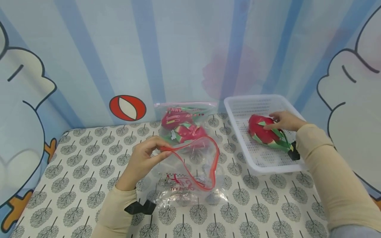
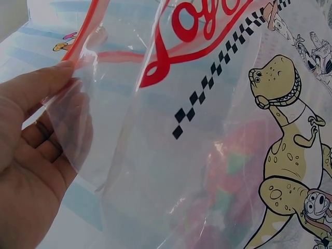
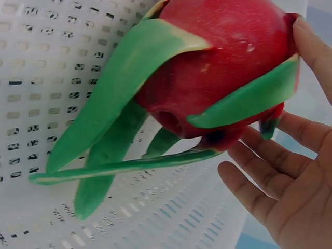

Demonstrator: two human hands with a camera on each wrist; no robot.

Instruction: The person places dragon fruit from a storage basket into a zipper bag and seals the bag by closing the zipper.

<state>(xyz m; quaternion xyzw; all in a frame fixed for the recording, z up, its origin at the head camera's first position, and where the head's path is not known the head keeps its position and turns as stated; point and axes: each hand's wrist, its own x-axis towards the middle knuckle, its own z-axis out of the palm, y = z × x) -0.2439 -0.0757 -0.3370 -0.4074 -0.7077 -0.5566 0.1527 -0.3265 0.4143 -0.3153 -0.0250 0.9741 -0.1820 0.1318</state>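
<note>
My left hand (image 1: 145, 159) pinches the red zip edge of a clear plastic bag (image 1: 190, 188). The bag's mouth gapes wide. In the left wrist view, a cartoon dinosaur and red lettering are printed on the clear bag (image 2: 140, 171). My right hand (image 1: 284, 121) reaches into a white basket (image 1: 259, 169) and holds a red dragon fruit (image 1: 262, 132) with green leaf scales. In the right wrist view, the thumb of the right hand (image 3: 295, 181) touches one end of the dragon fruit (image 3: 223, 72), while fingertips pass behind it.
Behind the gaping bag lies a second clear zip bag (image 1: 205, 106) with red and green fruit (image 1: 190, 132) inside. A cloth with tree prints (image 1: 89, 172) covers the table. A striped cartoon backdrop (image 1: 184, 49) stands behind and at the sides.
</note>
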